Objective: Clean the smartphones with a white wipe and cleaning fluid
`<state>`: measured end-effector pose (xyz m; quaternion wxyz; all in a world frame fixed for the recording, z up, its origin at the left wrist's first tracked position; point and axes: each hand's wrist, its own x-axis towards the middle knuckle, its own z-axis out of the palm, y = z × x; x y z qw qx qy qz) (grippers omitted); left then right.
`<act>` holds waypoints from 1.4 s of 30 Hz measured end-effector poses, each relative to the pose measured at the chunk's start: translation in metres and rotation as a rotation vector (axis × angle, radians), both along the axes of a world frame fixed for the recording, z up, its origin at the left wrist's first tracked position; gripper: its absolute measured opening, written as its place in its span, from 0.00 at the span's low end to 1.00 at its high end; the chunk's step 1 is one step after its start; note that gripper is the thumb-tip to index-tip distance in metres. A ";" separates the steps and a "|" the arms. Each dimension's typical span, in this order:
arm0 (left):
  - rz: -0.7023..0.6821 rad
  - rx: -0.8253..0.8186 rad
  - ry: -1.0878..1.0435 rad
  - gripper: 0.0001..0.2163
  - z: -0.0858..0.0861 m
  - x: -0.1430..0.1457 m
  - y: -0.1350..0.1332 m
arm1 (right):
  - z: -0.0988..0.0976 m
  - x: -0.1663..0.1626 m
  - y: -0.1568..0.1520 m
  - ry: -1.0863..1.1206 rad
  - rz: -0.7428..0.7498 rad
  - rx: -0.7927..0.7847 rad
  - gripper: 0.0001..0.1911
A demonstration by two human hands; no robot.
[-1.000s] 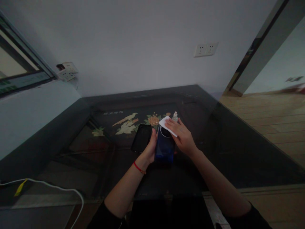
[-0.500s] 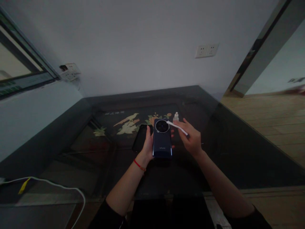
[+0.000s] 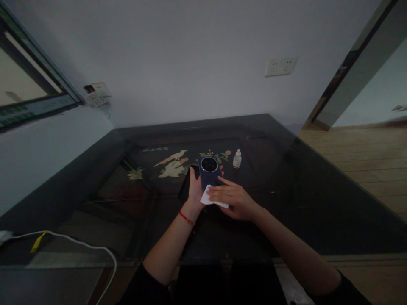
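Observation:
My left hand (image 3: 195,190) is wrapped round a dark blue smartphone (image 3: 210,177), its back and big round camera ring facing up. With my right hand (image 3: 233,198) I press a folded white wiping cloth (image 3: 211,198) against the lower part of the phone's back, so the lettering there is covered. Behind my left hand a black phone case (image 3: 184,190) lies on the table, partly hidden. A small white dropper bottle (image 3: 237,159) stands upright beyond my right hand.
The dark glossy table (image 3: 295,203) bears a bird-and-flower picture (image 3: 173,165) and meets the wall at the back. A white cable (image 3: 79,242) with a yellow tag runs along the left front. Wall sockets (image 3: 281,66) are above the table.
My right hand has moved with the white cloth from the camera ring down to the phone's lower back. The bottle is now fully uncovered. My left hand still holds the phone.

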<state>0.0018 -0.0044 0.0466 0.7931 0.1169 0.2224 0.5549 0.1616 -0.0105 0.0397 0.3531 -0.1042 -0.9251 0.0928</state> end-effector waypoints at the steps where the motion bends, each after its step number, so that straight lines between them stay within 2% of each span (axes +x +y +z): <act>1: 0.020 0.001 0.007 0.36 0.001 -0.002 0.001 | 0.001 0.000 -0.002 0.026 0.032 -0.046 0.17; 3: 0.041 -0.005 0.016 0.36 0.001 -0.003 0.002 | 0.003 0.001 -0.003 0.106 0.017 -0.148 0.16; 5: 0.032 -0.012 0.013 0.36 0.001 -0.002 0.001 | 0.004 0.003 -0.002 0.232 -0.142 -0.221 0.17; 7: -0.001 -0.012 0.005 0.35 0.001 0.002 -0.001 | 0.003 0.004 0.002 0.322 -0.330 -0.228 0.18; 9: -0.038 -0.019 0.001 0.35 0.000 0.006 -0.003 | -0.001 0.004 0.008 0.296 -0.389 -0.181 0.19; 12: -0.075 -0.048 -0.003 0.36 -0.003 0.006 -0.003 | -0.005 0.002 0.013 0.140 -0.275 -0.093 0.19; 15: -0.089 -0.016 -0.015 0.38 -0.006 0.002 0.001 | -0.002 0.003 0.010 0.043 -0.137 -0.084 0.19; 17: -0.070 0.022 -0.013 0.38 -0.007 -0.002 0.003 | 0.006 0.008 0.006 0.006 -0.037 -0.151 0.18; 20: -0.044 0.054 -0.002 0.38 -0.006 -0.007 0.005 | 0.019 0.018 0.001 -0.026 0.077 -0.337 0.16; 21: -0.044 0.060 0.000 0.38 -0.005 -0.007 0.005 | 0.022 0.021 0.001 -0.002 0.075 -0.395 0.15; 23: -0.043 0.072 -0.001 0.38 -0.002 -0.007 0.003 | 0.024 0.025 0.003 0.122 -0.032 -0.457 0.14; 25: -0.054 0.066 0.003 0.36 0.000 -0.005 0.000 | 0.021 0.026 0.008 0.272 -0.215 -0.420 0.15; 27: -0.075 0.033 0.019 0.35 0.001 -0.002 -0.002 | 0.015 0.025 0.014 0.299 -0.327 -0.316 0.18; 30: -0.086 0.005 0.039 0.33 0.002 0.000 -0.004 | 0.006 0.024 0.021 0.149 -0.292 -0.165 0.21; 33: -0.082 0.029 0.030 0.34 0.001 0.000 -0.002 | 0.006 0.026 0.021 0.027 -0.182 -0.112 0.22; 36: -0.067 0.041 0.013 0.36 0.002 -0.003 0.001 | 0.016 0.030 0.015 -0.026 -0.062 -0.175 0.21; 39: -0.062 0.035 0.003 0.37 0.004 -0.005 0.002 | 0.026 0.032 0.009 -0.015 0.022 -0.332 0.17; 40: -0.074 0.028 0.004 0.37 0.005 -0.005 0.001 | 0.027 0.032 0.009 0.042 -0.004 -0.381 0.16; 42: -0.117 0.026 0.001 0.36 0.007 -0.003 -0.002 | 0.026 0.032 0.011 0.254 -0.191 -0.433 0.15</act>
